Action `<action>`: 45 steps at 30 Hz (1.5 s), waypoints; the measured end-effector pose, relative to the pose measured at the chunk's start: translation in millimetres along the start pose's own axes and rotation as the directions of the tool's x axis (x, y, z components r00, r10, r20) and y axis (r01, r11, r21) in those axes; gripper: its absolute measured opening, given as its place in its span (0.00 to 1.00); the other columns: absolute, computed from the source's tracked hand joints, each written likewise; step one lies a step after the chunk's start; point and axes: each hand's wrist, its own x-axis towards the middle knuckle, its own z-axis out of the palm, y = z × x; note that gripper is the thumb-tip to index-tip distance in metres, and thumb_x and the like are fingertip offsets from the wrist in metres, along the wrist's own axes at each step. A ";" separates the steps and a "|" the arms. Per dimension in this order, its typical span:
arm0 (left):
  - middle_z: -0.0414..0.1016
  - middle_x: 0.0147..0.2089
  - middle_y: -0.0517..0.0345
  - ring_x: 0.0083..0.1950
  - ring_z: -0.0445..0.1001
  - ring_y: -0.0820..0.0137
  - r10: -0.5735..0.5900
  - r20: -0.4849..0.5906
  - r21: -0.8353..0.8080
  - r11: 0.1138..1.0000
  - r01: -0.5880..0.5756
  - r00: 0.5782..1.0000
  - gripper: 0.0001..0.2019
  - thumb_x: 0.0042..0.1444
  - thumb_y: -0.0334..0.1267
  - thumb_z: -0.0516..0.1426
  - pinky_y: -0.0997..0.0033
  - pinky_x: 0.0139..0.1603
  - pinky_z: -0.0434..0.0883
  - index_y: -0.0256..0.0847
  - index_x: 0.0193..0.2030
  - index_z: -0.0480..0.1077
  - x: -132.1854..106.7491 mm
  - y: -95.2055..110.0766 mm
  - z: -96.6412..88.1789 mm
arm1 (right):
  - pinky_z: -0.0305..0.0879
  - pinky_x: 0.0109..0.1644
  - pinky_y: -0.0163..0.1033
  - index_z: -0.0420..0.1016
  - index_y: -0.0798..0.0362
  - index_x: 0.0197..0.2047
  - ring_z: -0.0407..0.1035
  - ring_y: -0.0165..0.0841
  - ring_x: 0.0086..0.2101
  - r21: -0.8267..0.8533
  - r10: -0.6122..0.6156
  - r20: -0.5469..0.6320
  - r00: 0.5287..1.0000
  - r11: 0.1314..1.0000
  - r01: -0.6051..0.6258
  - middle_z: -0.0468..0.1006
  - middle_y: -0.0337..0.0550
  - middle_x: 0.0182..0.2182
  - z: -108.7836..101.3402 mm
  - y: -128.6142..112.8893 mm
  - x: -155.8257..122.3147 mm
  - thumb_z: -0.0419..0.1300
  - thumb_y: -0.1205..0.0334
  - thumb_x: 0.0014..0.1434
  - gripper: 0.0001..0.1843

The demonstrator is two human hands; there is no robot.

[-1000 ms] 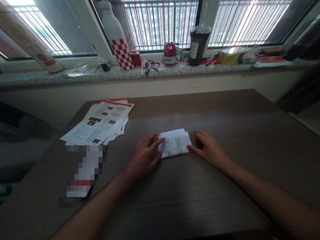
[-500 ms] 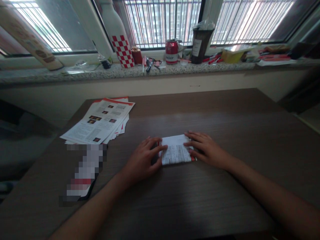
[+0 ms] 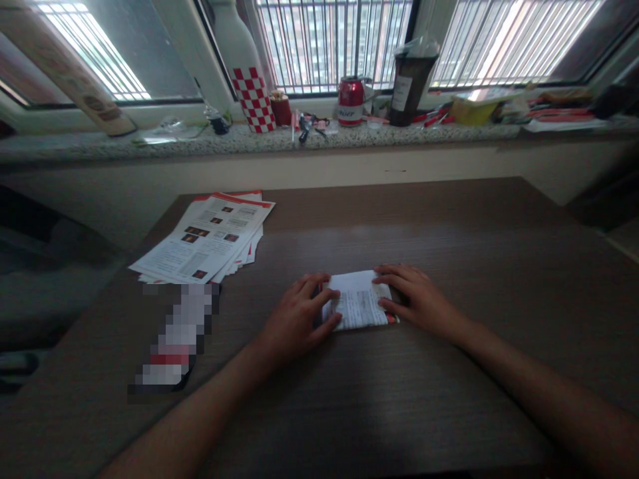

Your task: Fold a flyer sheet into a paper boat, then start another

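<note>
A folded printed leaflet (image 3: 358,301), white with red edges, lies flat on the brown wooden table (image 3: 449,226) in front of me. My left hand (image 3: 295,319) rests at its left edge, fingers stretched out and pressing on the paper. My right hand (image 3: 414,298) lies flat over its right edge, fingers spread on the fold. Neither hand lifts the paper; both press it down onto the table.
A fanned stack of red-and-white leaflets (image 3: 210,238) lies at the table's back left, with a blurred-out object (image 3: 174,339) in front of it. The stone windowsill holds a checkered bottle (image 3: 248,80), a red can (image 3: 350,101), a dark cup (image 3: 410,85) and pens.
My right hand moved from beside the leaflet onto its right edge and flattened it. The left hand slid a little further onto the left edge. The view shifted slightly.
</note>
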 end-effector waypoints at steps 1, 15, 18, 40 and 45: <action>0.66 0.70 0.47 0.70 0.65 0.52 -0.004 -0.002 0.000 1.000 0.004 1.000 0.16 0.69 0.45 0.61 0.44 0.69 0.67 0.47 0.60 0.73 -0.3 -0.2 0.9 | 0.58 0.70 0.66 0.75 0.42 0.61 0.68 0.47 0.64 0.002 0.003 -0.005 1.000 1.000 -0.003 0.74 0.48 0.65 0.2 -0.1 0.4 0.65 0.56 0.68 0.19; 0.67 0.68 0.48 0.68 0.66 0.52 0.013 -0.001 0.033 0.999 -0.013 1.000 0.22 0.68 0.42 0.60 0.45 0.68 0.67 0.52 0.68 0.71 6.5 -7.0 2.0 | 0.69 0.59 0.55 0.81 0.45 0.54 0.74 0.44 0.54 -0.012 0.000 -0.034 0.999 1.000 0.000 0.80 0.48 0.55 0.6 2.1 19.5 0.63 0.58 0.69 0.12; 0.69 0.65 0.48 0.65 0.68 0.52 0.031 -0.019 0.041 0.999 -0.030 0.999 0.19 0.68 0.42 0.60 0.46 0.66 0.69 0.51 0.65 0.74 12.2 -6.3 -1.1 | 0.69 0.57 0.54 0.82 0.46 0.50 0.75 0.43 0.51 0.022 0.002 -0.071 0.997 1.000 -0.001 0.81 0.47 0.51 2.4 2.9 24.1 0.64 0.59 0.69 0.08; 0.75 0.56 0.49 0.56 0.74 0.53 -0.088 -0.114 -0.074 0.994 0.079 0.990 0.14 0.66 0.36 0.60 0.50 0.58 0.71 0.45 0.57 0.74 36.7 -17.0 10.2 | 0.68 0.55 0.52 0.77 0.46 0.50 0.71 0.45 0.49 0.055 0.133 -0.104 0.986 0.990 -0.128 0.77 0.47 0.47 7.7 8.0 31.4 0.67 0.58 0.65 0.11; 0.76 0.55 0.51 0.56 0.74 0.54 -0.096 -0.110 -0.109 0.991 0.084 0.989 0.13 0.65 0.34 0.61 0.52 0.58 0.71 0.45 0.56 0.74 36.6 -17.0 9.1 | 0.68 0.55 0.51 0.75 0.48 0.48 0.70 0.45 0.50 0.054 0.133 -0.112 0.985 0.990 -0.127 0.76 0.47 0.46 7.8 7.3 32.0 0.67 0.58 0.65 0.09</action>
